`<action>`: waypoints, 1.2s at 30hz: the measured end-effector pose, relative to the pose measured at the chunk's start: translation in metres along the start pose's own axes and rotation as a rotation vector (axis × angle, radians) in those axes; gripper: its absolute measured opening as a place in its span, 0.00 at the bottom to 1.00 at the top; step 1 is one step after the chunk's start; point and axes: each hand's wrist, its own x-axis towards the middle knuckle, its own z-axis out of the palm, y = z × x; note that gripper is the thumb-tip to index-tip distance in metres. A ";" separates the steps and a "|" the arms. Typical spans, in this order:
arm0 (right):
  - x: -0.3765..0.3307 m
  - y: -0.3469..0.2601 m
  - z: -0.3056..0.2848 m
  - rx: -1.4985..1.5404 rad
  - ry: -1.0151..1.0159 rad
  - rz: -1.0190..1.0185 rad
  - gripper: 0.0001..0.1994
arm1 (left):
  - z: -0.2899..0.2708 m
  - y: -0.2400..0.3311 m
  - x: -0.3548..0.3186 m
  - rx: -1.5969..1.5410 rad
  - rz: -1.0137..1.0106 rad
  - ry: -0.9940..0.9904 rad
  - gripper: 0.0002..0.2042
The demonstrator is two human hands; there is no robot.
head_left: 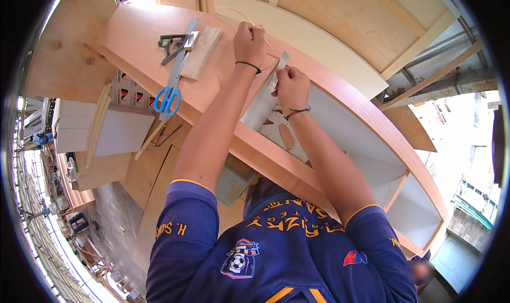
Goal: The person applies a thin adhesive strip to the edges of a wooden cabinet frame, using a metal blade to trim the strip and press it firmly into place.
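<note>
My left hand (249, 44) is closed on a thin wood-coloured edging strip (234, 11), which curls up behind it and seems to run down toward the cabinet's edge. To its right, my right hand (292, 86) pinches a flat metal blade (283, 59) that points up and away, close to the panel's edge; its lower part is hidden by my fingers. Both hands are over a pink-toned wooden cabinet (297, 183) with white-lined open compartments. Left of my hands, on its panel, lie blue-handled scissors (169, 102), a combination square (175, 45) and a wood block (203, 53).
A large curved panel with wooden ribs (329, 16) stands beyond the cabinet. Plywood sheets (66, 43) and white boards (125, 130) are at the left. Someone's blurred head (422, 272) shows at the lower right.
</note>
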 end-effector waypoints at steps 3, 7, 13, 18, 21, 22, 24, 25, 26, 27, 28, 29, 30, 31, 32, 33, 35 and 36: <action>0.003 0.003 0.002 -0.023 -0.012 0.002 0.13 | 0.003 -0.011 0.010 -0.244 -0.075 0.104 0.08; -0.001 0.002 -0.003 0.002 0.032 -0.048 0.13 | -0.003 0.004 -0.001 0.008 -0.033 0.023 0.10; -0.010 -0.006 -0.031 -0.001 -0.067 -0.011 0.11 | -0.003 0.017 0.001 0.005 -0.122 0.042 0.12; -0.019 -0.010 -0.048 0.067 -0.159 0.131 0.08 | -0.007 0.025 0.000 0.042 -0.121 -0.046 0.14; -0.025 -0.015 -0.055 0.148 -0.189 0.225 0.06 | -0.017 0.022 0.004 0.187 -0.007 -0.219 0.14; -0.026 -0.018 -0.059 0.140 -0.212 0.238 0.05 | -0.023 0.023 0.000 0.204 -0.026 -0.329 0.14; -0.025 -0.019 -0.071 0.131 -0.260 0.275 0.04 | -0.036 0.024 -0.015 0.263 0.058 -0.469 0.13; -0.026 -0.021 -0.072 0.137 -0.283 0.258 0.03 | -0.045 0.017 -0.027 0.306 0.159 -0.490 0.12; -0.027 -0.022 -0.075 0.141 -0.297 0.245 0.04 | -0.052 0.013 -0.036 0.343 0.258 -0.519 0.12; -0.028 -0.022 -0.078 0.147 -0.301 0.234 0.04 | -0.060 0.013 -0.041 0.393 0.353 -0.561 0.12; -0.029 -0.019 -0.080 0.163 -0.299 0.227 0.04 | -0.069 0.013 -0.043 0.442 0.449 -0.602 0.12; -0.028 -0.018 -0.079 0.175 -0.309 0.216 0.05 | -0.076 0.016 -0.043 0.494 0.546 -0.630 0.12; -0.028 -0.017 -0.078 0.186 -0.319 0.205 0.06 | -0.079 0.017 -0.044 0.489 0.522 -0.625 0.11; -0.030 -0.017 -0.077 0.189 -0.319 0.211 0.06 | -0.082 0.015 -0.044 0.484 0.499 -0.620 0.10; -0.031 -0.017 -0.076 0.186 -0.320 0.217 0.06 | -0.083 0.016 -0.044 0.475 0.473 -0.610 0.09; -0.032 -0.017 -0.074 0.183 -0.322 0.222 0.06 | -0.082 0.017 -0.045 0.482 0.489 -0.579 0.08; -0.030 -0.014 -0.070 0.176 -0.306 0.220 0.07 | -0.073 0.017 -0.048 0.492 0.519 -0.519 0.06; -0.029 -0.013 -0.068 0.172 -0.296 0.220 0.07 | -0.070 0.015 -0.049 0.484 0.514 -0.485 0.06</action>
